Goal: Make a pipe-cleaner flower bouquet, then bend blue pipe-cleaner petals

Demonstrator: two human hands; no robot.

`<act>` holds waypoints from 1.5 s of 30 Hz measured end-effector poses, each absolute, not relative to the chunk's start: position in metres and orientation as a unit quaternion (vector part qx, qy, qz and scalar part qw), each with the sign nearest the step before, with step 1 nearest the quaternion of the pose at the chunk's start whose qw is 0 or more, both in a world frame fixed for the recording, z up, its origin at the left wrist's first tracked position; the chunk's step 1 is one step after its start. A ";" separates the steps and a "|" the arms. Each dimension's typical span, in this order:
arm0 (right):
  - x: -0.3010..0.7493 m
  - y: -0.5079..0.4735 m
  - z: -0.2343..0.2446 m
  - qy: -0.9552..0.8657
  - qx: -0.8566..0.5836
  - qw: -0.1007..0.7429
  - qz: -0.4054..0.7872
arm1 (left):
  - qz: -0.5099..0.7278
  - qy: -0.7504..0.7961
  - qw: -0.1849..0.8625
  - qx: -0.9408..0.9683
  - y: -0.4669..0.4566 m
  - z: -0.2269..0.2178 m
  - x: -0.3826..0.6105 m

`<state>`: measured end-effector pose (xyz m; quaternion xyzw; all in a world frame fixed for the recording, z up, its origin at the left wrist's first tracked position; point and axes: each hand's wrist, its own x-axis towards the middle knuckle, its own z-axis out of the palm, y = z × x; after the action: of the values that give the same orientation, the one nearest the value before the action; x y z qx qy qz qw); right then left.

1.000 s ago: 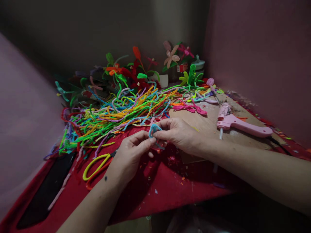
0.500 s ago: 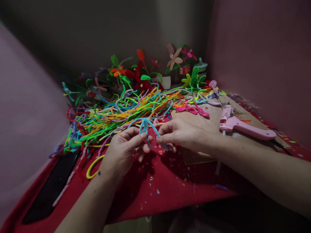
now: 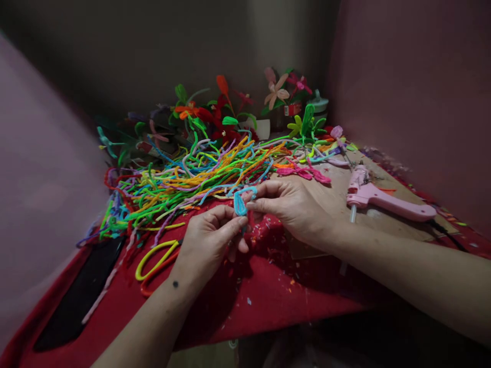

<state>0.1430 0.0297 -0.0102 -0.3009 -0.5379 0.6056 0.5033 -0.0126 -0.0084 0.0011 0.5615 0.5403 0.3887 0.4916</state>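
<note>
A light-blue pipe cleaner, bent into a narrow folded loop, is held up between both hands over the red cloth. My left hand pinches the lower end of the loop between thumb and fingers. My right hand grips the other stretch of it, which curves over at the top, with thumb and forefinger. Just behind the hands lies a heap of many-coloured pipe cleaners. Left of my left wrist, scissors with yellow and orange handles are partly covered by the hand.
A pink glue gun rests on a brown board at right. Pink pipe-cleaner petals lie near it. Fuzzy flowers stand at the back. A black flat object lies at left, and coloured scraps dot the cloth.
The light-blue pipe cleaner's free length has been bent over the top of the loop. Both hands shifted slightly, the right one upward, and more of the scissors' handles shows.
</note>
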 end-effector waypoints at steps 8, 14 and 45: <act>0.145 0.027 -0.007 -0.608 -0.346 0.466 0.542 | 0.411 0.535 0.488 0.554 -0.007 -0.001 -0.014; 0.146 0.024 -0.010 -0.648 -0.324 0.496 0.478 | 0.433 0.516 0.505 0.540 -0.007 -0.001 -0.013; 0.143 0.034 -0.016 -0.498 -0.289 0.415 0.704 | 0.360 0.500 0.558 0.556 -0.007 -0.005 -0.010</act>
<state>0.1433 0.0339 -0.0163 -0.2893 -0.4978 0.7045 0.4150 -0.0101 -0.0067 -0.0046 0.5562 0.5000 0.3603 0.5576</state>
